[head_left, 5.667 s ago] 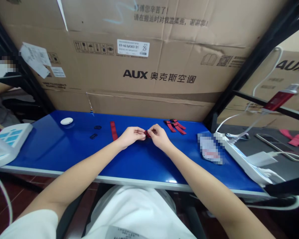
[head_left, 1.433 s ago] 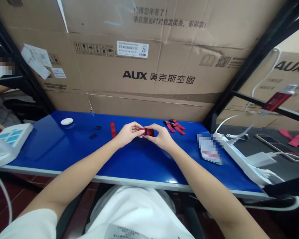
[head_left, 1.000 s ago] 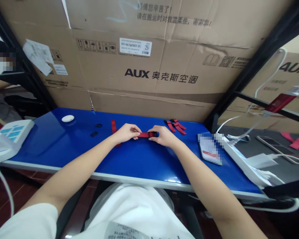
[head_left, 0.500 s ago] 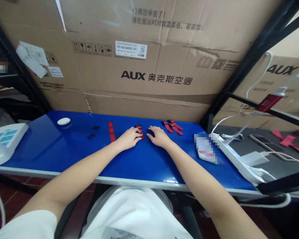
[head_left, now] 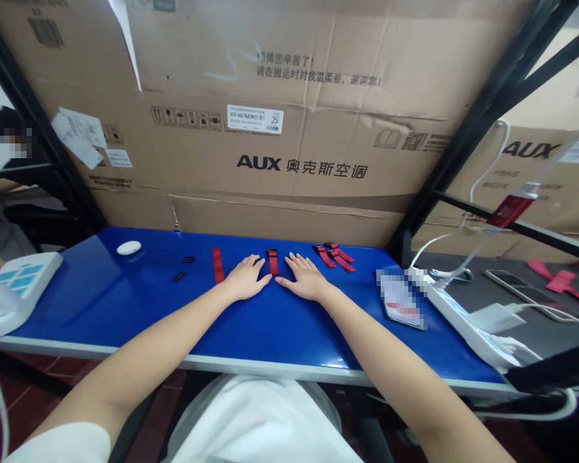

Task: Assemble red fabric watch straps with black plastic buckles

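Note:
A short red strap with a black buckle [head_left: 273, 262] lies on the blue tabletop [head_left: 280, 328] between my hands. My left hand [head_left: 245, 278] rests flat on its left side, fingers stretched out, the thumb close to the strap's near end. On the other side, my right hand [head_left: 305, 276] also lies flat with its fingers spread and its thumb by the same end. Neither hand grips anything. Another red strap [head_left: 217, 265], with no buckle visible, lies left of my left hand. Two small black buckles [head_left: 179, 276] lie farther left.
Several buckled red straps [head_left: 335, 256] lie at the back right. A blurred flat item [head_left: 400, 299] and a white power strip [head_left: 463, 318] sit along the right side. A white oval object [head_left: 128, 247] is at the left. A large cardboard box [head_left: 299, 212] stands behind the table.
My left hand has let go of the buckled strap and drawn back to the left, fingers extended. My right hand has flattened beside the strap. The camera view has tilted up slightly.

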Demonstrator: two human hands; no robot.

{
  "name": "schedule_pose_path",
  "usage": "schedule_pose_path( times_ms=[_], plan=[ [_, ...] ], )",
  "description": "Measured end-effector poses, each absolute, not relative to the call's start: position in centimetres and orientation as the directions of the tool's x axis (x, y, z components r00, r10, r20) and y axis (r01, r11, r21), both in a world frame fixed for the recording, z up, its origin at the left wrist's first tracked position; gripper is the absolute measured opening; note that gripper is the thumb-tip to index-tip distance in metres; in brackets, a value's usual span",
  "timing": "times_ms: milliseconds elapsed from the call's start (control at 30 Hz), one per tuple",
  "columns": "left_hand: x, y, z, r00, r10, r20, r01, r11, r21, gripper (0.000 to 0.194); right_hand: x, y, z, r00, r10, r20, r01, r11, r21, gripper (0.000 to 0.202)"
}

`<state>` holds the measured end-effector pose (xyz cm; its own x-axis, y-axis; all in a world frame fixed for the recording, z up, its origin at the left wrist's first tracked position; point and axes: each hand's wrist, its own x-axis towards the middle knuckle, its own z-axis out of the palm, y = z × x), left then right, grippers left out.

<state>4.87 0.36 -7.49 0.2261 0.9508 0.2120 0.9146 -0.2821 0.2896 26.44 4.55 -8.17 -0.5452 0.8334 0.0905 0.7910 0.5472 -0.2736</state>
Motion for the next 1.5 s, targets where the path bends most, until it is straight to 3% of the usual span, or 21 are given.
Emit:
schedule_pose_path(
  times_ms=[200,533,800,1500],
  plan=[
    [4.5,0.6,-7.8,0.200,0.973,0.118,0.947,-0.223,0.232,0.077,26.2,4.5,-7.9,-0.551,0.827,0.110,0.777,0.557,-0.294,0.098],
    [4.4,0.9,-7.3,0.198,0.977,0.077,0.969,-0.207,0.138,0.080,26.1,4.7,-8.3,-0.539,0.823,0.178,0.754,0.566,-0.333,0.096],
    [3.9,0.7,-7.1,0.204,0.977,0.065,0.964,-0.212,0.160,0.077,26.2,4.7,-8.0,-0.578,0.804,0.140,0.753,0.591,-0.288,0.097],
    [3.6,0.5,-7.1,0.224,0.971,0.086,0.955,-0.236,0.177,0.076,26.3,4.7,-8.1,-0.564,0.813,0.147,0.755,0.579,-0.309,0.095]
  ],
)
